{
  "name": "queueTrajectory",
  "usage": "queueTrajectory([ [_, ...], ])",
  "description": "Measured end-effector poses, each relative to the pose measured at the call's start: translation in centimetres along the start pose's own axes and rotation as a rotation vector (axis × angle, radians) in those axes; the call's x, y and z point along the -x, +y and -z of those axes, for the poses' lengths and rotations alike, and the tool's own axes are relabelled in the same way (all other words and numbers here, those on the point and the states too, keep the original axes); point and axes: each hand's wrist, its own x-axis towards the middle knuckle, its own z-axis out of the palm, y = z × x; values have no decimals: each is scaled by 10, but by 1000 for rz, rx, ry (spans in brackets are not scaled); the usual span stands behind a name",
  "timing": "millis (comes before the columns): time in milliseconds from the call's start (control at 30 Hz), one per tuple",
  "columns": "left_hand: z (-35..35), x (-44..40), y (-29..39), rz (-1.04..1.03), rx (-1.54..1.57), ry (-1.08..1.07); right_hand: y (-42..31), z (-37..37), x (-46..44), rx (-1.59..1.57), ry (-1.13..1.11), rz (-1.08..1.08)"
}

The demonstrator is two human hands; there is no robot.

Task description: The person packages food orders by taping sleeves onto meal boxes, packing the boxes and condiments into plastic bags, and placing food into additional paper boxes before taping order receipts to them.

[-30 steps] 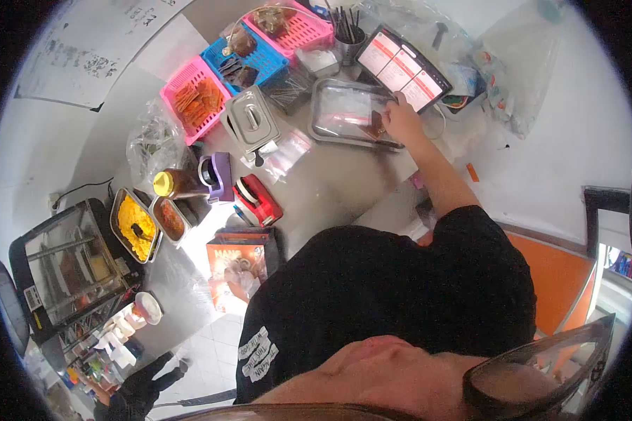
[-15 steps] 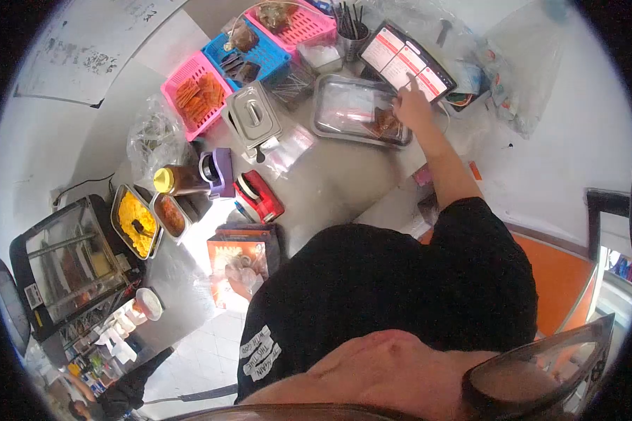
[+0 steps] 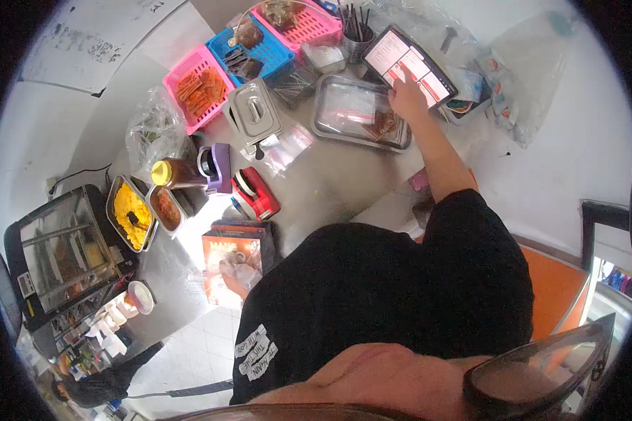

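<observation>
Right hand has moved from the lower edge of the tablet onto its lit screen.
Black-framed and tilted, the tablet shows white panels with red bands and stands toward the right end of the table's far edge, behind the metal tray. The right hand's index finger reaches over the middle panel, pinching nothing; contact with the glass can't be told. Well apart from the tablet, the left hand is by the orange package near the table's front edge, beside something clear; its grip can't be told.
</observation>
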Motion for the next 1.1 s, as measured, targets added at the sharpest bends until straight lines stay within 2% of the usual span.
queueTrajectory([
  [67, -12, 5, 5, -2, -48, 54, 0, 6, -4, 9, 73, -42],
  [167, 10, -11, -4, 13, -167, 91, -1, 24, -7, 10, 119, -96],
  [233, 19, -16, -6, -13, -145, 7, 1, 27, -8, 29, 98, -114],
  [300, 26, -15, -14, -21, 3, -79, 1, 20, -8, 34, 121, -72],
  [367, 1, 2, -1, -25, 40, -133, -6, 14, -9, 17, 121, 5],
  [467, -27, 20, 21, -5, 19, -140, -18, 3, -14, -16, -46, 65],
  [533, -31, 21, 24, 28, 146, -109, -24, -4, -22, 0, -108, 93],
  [600, 5, -4, -2, -392, -564, -188, -23, -16, -31, -8, -64, 71],
  [667, 7, -5, -4, -483, -827, -168, -26, -20, -35, 5, -48, 56],
  [733, -29, 18, 19, -259, -631, -57, -35, -20, -39, 36, -62, 53],
  [833, 13, -10, -10, -105, -239, -24, -62, -53, -60, -315, 218, 465],
  [867, 22, -16, -15, -59, -139, -17, -95, -36, -62, -363, 103, 477],
  [933, 29, -16, -15, 23, -41, -23, -142, -62, -84, -484, -11, 510],
  [1000, -2, 1, 0, 43, 168, -8, -188, -92, -114, -219, -311, 438],
  [1033, -13, 6, 7, 51, 271, -3, -206, -108, -124, -184, -368, 359],
  [1100, 35, -20, -14, -361, -700, -97, -230, -133, -135, -105, -475, 180],
])
